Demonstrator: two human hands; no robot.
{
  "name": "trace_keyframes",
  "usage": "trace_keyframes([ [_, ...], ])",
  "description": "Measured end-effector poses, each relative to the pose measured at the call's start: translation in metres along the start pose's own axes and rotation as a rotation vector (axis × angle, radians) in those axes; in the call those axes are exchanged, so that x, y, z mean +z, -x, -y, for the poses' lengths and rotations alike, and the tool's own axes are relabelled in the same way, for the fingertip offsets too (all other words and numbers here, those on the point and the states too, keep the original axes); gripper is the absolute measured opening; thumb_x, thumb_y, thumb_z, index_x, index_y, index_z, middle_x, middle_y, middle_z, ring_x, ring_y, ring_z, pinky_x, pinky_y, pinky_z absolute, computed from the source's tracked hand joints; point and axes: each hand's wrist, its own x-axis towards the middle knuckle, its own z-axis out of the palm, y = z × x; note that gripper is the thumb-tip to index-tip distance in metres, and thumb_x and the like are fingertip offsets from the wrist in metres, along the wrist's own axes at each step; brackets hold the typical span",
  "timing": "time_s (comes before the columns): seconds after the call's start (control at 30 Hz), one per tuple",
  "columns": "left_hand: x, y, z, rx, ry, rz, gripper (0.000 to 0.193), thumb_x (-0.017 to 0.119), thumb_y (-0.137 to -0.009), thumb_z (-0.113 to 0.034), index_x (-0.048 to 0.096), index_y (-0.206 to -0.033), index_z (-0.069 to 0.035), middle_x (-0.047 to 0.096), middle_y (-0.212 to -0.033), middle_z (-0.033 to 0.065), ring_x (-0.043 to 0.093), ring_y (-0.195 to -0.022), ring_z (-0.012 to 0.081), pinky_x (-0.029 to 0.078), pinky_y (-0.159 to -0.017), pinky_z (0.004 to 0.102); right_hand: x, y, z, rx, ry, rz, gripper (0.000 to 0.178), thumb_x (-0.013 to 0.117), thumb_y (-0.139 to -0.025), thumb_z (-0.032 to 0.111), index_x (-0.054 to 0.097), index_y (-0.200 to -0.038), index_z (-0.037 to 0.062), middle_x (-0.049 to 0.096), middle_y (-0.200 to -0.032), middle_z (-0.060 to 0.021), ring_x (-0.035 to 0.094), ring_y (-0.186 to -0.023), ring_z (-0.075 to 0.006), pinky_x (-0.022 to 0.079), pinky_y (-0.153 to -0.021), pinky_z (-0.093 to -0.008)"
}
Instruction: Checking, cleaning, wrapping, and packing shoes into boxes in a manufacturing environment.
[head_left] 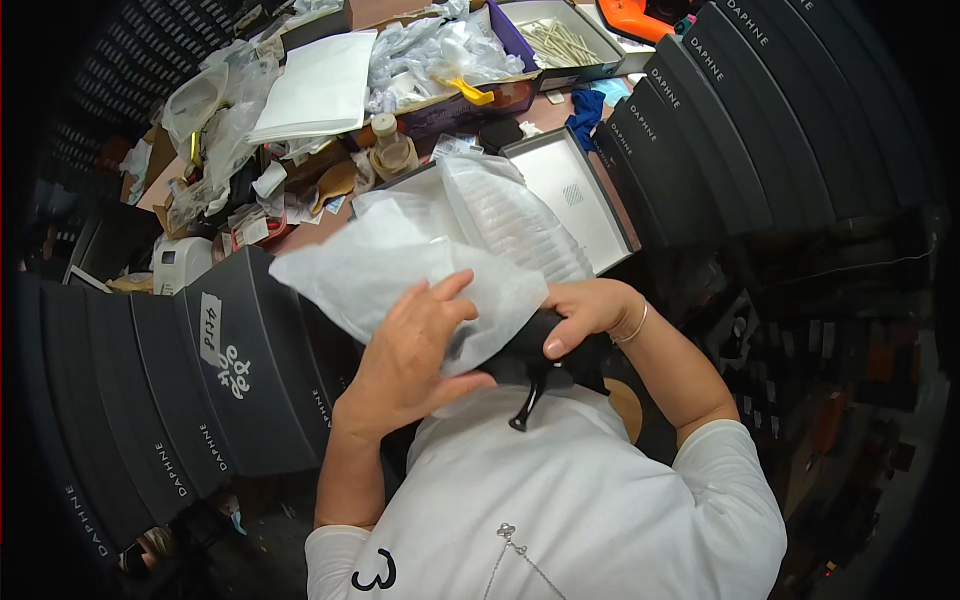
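Note:
My right hand (590,315) grips a black high-heeled shoe (527,398) close to my body, its thin glossy heel pointing down. A sheet of white tissue paper (400,275) spreads over the shoe's far side and hides most of it. Against this paper lies my left hand (410,350), its fingers spread and its thumb stretched out toward the shoe. Just beyond, white ribbed wrapping (515,215) sticks up from an open shoe box, mostly hidden by the paper. A grey-rimmed tray-like box part (560,185) with a white inside lies beside it.
Dark shoe boxes are stacked at left (255,390) and at right (690,150). At the back stand a purple carton (510,40) of crumpled plastic, a box of thin sticks (565,45) and a bottle (390,150). A white device (182,265) sits at left.

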Motion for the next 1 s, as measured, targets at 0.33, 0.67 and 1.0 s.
trace_keyframes([
  [0.33,-0.002,-0.013,0.003,-0.151,-0.3,0.007,0.066,0.079,-0.073,-0.028,0.053,-0.127,0.0,0.061,-0.119,0.0171,0.056,-0.115,0.0337,0.044,-0.097,0.0442,-0.036,-0.014,0.012,0.11,0.052,0.123,0.056,0.075,-0.075,0.034,0.06,-0.106,-0.0101,0.064,-0.087,-0.0058,0.056,-0.077,-0.0116,0.047,-0.068,-0.0259],
  [0.67,0.005,0.014,-0.005,-0.155,-0.225,-0.58,0.044,0.07,-0.06,0.003,0.07,-0.104,-0.002,0.053,-0.086,0.0073,0.054,-0.08,0.0245,0.046,-0.066,0.0338,-0.002,0.008,0.012,-0.008,-0.333,-0.327,0.081,0.079,-0.071,0.032,0.044,-0.132,-0.0069,0.058,-0.117,-0.0114,0.058,-0.105,-0.0173,0.048,-0.092,-0.0282],
  [1.0,0.041,0.02,-0.015,0.275,0.034,-0.429,0.048,0.069,-0.064,0.008,0.067,-0.111,0.001,0.051,-0.076,0.0031,0.051,-0.06,0.0165,0.042,-0.051,0.0281,0.044,-0.055,-0.033,-0.436,0.008,-0.506,0.05,0.059,-0.092,0.019,0.042,-0.136,0.0022,0.052,-0.129,-0.011,0.055,-0.114,-0.0185,0.049,-0.093,-0.0332],
])
